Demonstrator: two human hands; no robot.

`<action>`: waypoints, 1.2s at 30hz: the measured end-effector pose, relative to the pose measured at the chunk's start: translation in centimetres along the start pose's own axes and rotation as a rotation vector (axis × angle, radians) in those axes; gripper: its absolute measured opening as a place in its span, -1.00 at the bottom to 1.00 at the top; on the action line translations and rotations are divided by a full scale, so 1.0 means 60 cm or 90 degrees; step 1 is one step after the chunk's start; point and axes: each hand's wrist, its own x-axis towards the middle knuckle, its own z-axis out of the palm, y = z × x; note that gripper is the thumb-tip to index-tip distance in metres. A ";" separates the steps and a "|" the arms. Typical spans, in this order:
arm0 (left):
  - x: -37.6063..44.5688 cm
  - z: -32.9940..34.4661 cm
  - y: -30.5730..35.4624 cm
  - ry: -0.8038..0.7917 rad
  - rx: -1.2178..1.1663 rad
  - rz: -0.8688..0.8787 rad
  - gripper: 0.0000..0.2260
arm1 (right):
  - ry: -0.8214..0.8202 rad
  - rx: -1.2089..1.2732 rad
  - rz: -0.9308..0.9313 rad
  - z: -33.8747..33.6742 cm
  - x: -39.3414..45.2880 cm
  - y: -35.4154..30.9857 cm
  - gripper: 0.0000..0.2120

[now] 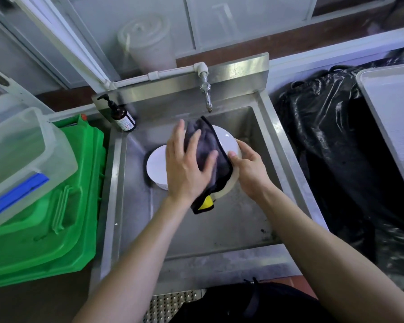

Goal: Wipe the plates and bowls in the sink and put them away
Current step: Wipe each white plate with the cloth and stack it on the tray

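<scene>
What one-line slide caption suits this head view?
Left hand presses grey cloth on white plate held by right hand over sink.

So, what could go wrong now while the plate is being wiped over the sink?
1. The right hand grips the plate only at its rim; pressure from the left hand through the cloth might make it slip.
2. If dropped, it could hit the stacked plates below and chip.

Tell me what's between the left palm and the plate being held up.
In the head view, a dark grey cloth lies between the left hand and the white plate. The right hand grips the plate's rim directly.
</scene>
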 end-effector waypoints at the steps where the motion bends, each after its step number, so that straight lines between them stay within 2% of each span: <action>1: -0.016 -0.002 0.009 -0.053 -0.008 0.042 -0.40 | -0.009 0.002 0.003 -0.003 0.000 0.000 -0.67; 3: -0.033 0.000 0.017 -0.121 -0.005 0.117 -0.33 | -0.041 -0.022 -0.010 0.000 -0.004 -0.004 -0.63; 5: -0.012 0.006 0.009 -0.124 0.025 0.137 -0.36 | -0.069 -0.036 -0.019 0.003 -0.009 -0.005 -0.59; 8: 0.051 0.021 -0.023 -0.127 0.075 0.057 -0.45 | -0.079 -0.021 -0.006 0.002 -0.013 -0.004 -0.61; 10: 0.077 0.027 -0.029 -0.128 0.065 -0.032 -0.48 | -0.076 -0.044 -0.004 0.004 -0.016 -0.009 -0.63; 11: 0.076 0.029 -0.022 -0.126 0.063 -0.042 -0.48 | -0.064 -0.053 -0.004 0.008 -0.017 -0.012 -0.63; 12: 0.067 0.031 -0.009 -0.128 0.066 -0.011 -0.46 | -0.052 -0.053 -0.006 0.012 -0.018 -0.014 -0.61; 15: 0.022 0.020 0.032 -0.173 0.043 0.180 -0.40 | -0.025 -0.006 0.009 0.012 -0.015 -0.016 -0.47; 17: 0.011 0.007 0.026 -0.188 0.025 0.235 -0.38 | -0.018 0.038 0.033 0.002 -0.016 -0.012 -0.55; 21: 0.002 -0.003 -0.017 -0.187 0.079 0.304 -0.49 | -0.033 0.050 0.037 -0.013 -0.014 -0.007 -0.64; 23: 0.021 0.009 -0.038 -0.158 0.095 0.209 -0.53 | -0.037 0.034 0.045 -0.009 -0.018 -0.004 -0.66; 25: 0.053 0.021 -0.056 -0.143 0.071 0.047 -0.54 | -0.020 0.028 0.058 -0.004 -0.023 -0.003 -0.68; 28: 0.073 0.019 -0.082 -0.159 -0.056 -0.170 -0.51 | 0.019 0.049 0.060 -0.004 -0.019 -0.009 -0.65; 31: 0.018 0.016 -0.072 -0.091 -0.214 -0.349 -0.45 | 0.082 0.109 0.060 -0.010 0.001 -0.025 -0.64; 33: -0.033 0.018 -0.029 -0.033 -0.227 -0.350 -0.36 | 0.104 0.129 0.048 -0.002 0.015 -0.034 -0.65; 34: -0.052 0.022 -0.005 -0.006 -0.190 -0.305 -0.34 | 0.106 0.129 0.040 0.009 0.019 -0.036 -0.65; 36: -0.069 0.033 0.033 0.021 -0.085 -0.130 -0.37 | 0.089 0.121 0.029 0.033 0.018 -0.034 -0.66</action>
